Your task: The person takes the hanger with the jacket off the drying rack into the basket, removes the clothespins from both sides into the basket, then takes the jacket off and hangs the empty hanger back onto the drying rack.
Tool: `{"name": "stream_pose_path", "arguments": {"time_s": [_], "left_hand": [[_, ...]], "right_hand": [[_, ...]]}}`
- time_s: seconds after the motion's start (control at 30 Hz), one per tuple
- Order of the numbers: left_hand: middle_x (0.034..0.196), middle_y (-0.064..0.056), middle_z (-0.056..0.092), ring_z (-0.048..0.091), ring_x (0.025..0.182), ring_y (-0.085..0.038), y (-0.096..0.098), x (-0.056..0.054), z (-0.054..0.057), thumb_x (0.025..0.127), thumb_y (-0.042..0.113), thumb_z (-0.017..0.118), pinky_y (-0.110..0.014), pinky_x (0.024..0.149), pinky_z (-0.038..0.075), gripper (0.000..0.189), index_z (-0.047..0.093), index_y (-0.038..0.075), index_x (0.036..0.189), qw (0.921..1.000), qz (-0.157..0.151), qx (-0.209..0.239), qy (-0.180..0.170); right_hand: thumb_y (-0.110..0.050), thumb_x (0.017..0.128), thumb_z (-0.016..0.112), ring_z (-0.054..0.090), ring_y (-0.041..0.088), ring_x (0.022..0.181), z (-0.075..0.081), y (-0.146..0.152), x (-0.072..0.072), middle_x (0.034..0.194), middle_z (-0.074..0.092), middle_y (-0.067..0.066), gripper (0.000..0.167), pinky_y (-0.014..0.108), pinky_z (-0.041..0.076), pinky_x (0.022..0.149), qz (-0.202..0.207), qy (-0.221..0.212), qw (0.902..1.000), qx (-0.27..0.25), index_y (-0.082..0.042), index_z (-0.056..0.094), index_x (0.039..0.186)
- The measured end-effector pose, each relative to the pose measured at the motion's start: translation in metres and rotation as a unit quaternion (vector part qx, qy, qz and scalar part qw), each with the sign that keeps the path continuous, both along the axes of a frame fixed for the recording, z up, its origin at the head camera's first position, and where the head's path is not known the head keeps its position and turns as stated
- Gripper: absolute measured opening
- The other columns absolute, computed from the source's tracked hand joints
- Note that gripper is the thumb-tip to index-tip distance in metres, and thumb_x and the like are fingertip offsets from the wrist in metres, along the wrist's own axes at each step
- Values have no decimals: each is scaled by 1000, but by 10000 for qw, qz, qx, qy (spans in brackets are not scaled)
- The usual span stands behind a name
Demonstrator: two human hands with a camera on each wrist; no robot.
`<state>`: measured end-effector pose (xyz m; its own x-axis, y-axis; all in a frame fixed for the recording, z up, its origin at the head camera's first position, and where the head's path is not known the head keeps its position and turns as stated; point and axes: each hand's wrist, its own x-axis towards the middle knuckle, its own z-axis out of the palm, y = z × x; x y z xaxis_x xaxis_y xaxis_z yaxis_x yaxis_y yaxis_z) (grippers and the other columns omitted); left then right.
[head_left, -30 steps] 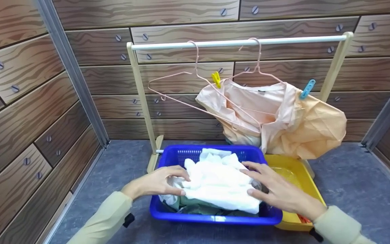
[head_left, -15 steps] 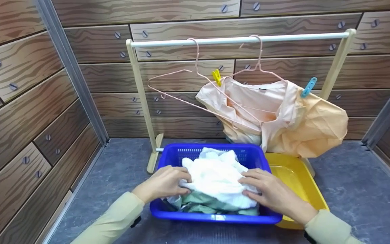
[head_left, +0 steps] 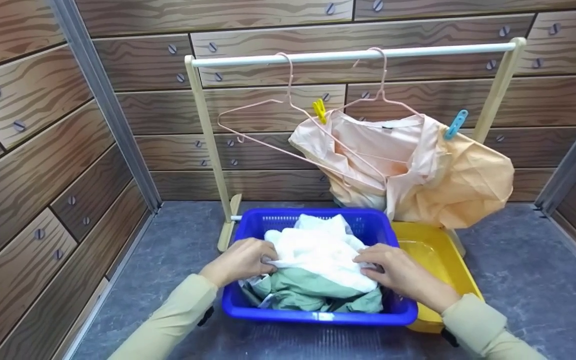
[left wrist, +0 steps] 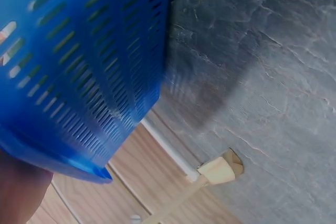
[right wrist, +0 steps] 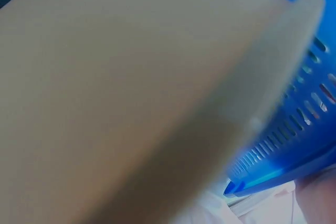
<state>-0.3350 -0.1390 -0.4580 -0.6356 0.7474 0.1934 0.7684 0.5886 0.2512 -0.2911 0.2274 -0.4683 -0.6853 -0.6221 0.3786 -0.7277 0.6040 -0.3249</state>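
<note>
In the head view a blue plastic basket [head_left: 320, 317] stands at the front centre. Crumpled white cloth [head_left: 318, 250] lies on top inside it, over a green cloth [head_left: 310, 287]. My left hand [head_left: 243, 257] pinches the white cloth's left edge between thumb and curled fingers. At the opposite edge my right hand [head_left: 400, 270] grips the same cloth with thumb and fingers. The left wrist view shows the slotted outside wall of the basket [left wrist: 94, 66] and a bit of my hand. A blurred sleeve [right wrist: 131, 93] covers most of the right wrist view.
Behind the basket stands a rack with a white rail [head_left: 333, 56]. A bare pink hanger [head_left: 268, 147] and another with a peach garment [head_left: 460, 180] hang on it. Yellow [head_left: 319, 110] and blue [head_left: 456, 125] clothespins clip that garment. A yellow tray [head_left: 460, 265] sits right of the basket.
Both hands have closed in on the edges of the white cloth and gripped it. Its front edge has been drawn up and back, so more of the green cloth shows.
</note>
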Motion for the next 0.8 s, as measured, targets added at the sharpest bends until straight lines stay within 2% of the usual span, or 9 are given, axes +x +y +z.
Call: {"name": "stream_pose_path", "arguments": {"time_s": [0.13, 0.3, 0.4, 0.5, 0.57, 0.67, 0.8], "left_hand": [[83, 13, 62, 51, 70, -6, -3, 0, 5, 84, 20, 79, -26, 66, 46, 6, 74, 17, 86, 9987, 92, 413, -300], [91, 10, 67, 58, 79, -8, -12, 1, 7, 86, 22, 76, -28, 72, 49, 9, 75, 16, 93, 9943, 89, 882, -596], [95, 7, 69, 63, 88, -12, -19, 0, 8, 89, 21, 73, -34, 80, 51, 9, 75, 14, 94, 9897, 59, 1271, -657], [94, 4, 71, 65, 92, -14, -27, -7, 8, 89, 17, 73, -38, 86, 51, 8, 76, 11, 93, 9824, 72, 1815, -436], [92, 3, 71, 65, 91, -15, -33, -15, 9, 88, 12, 74, -39, 86, 51, 5, 76, 10, 91, 9749, 168, 2208, -243], [87, 2, 71, 65, 84, -15, -46, -29, 14, 85, 7, 75, -38, 78, 53, 4, 76, 11, 87, 9596, 607, 2745, 77], [85, -4, 70, 64, 81, -19, -64, -54, 25, 83, 2, 74, -34, 73, 52, 5, 74, 7, 81, 9306, 1323, 3368, 563]], "right_hand": [[-8, 86, 76, 63, 29, 108, 3, 4, 3, 119, 67, 9, 31, 46, 52, 88, 68, 261, 9995, -168, -10, 72, 117], [-8, 85, 77, 62, 25, 112, 6, 7, 10, 126, 64, 6, 37, 41, 53, 86, 91, 526, 9975, -463, -12, 70, 121], [-6, 82, 79, 64, 23, 109, 11, 10, 14, 126, 65, 4, 39, 33, 52, 87, 125, 881, 9941, -620, -13, 71, 120], [-2, 79, 81, 65, 23, 106, 18, 14, 18, 122, 66, 2, 41, 20, 46, 92, 117, 1174, 9898, -803, -12, 72, 118], [1, 77, 82, 65, 23, 105, 23, 18, 19, 121, 67, 1, 45, 14, 41, 95, 79, 1319, 9872, -891, -12, 72, 118], [2, 75, 83, 65, 22, 107, 31, 24, 22, 120, 67, 0, 50, 11, 38, 96, -43, 1369, 9861, -940, -14, 71, 120], [4, 73, 83, 64, 20, 109, 37, 35, 26, 120, 67, 2, 53, 12, 40, 95, -200, 1357, 9856, -987, -15, 70, 121]]}}
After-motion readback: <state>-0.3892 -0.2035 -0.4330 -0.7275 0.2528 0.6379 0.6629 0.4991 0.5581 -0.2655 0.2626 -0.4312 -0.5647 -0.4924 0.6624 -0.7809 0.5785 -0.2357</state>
